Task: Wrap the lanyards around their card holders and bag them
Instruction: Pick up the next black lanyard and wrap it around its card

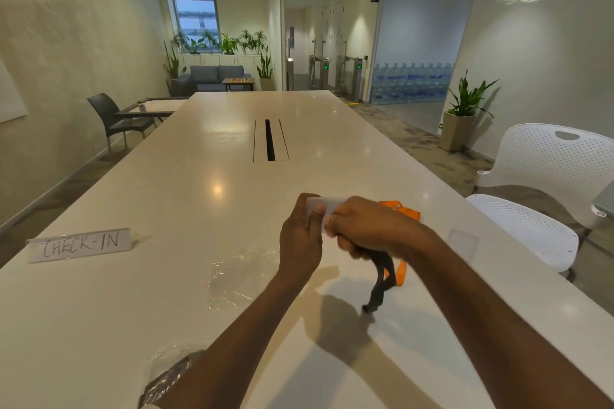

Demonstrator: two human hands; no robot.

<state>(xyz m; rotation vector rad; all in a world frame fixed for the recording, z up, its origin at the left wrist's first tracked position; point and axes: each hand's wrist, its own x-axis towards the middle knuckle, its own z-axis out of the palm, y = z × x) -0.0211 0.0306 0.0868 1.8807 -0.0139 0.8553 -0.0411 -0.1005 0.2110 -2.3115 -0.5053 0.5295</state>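
Above the white table my left hand grips the left end of a clear card holder. My right hand curls round the holder's right part and a dark lanyard that hangs from it down to the table. An orange lanyard lies behind my right hand, and part of it shows under my wrist. A clear plastic bag lies flat on the table left of my hands. Another clear card holder lies on the table to the right.
A "CHECK-IN" sign stands at the near left. A second plastic bag with something dark inside lies at the front edge under my left forearm. A cable slot sits mid-table. White chairs stand at the right.
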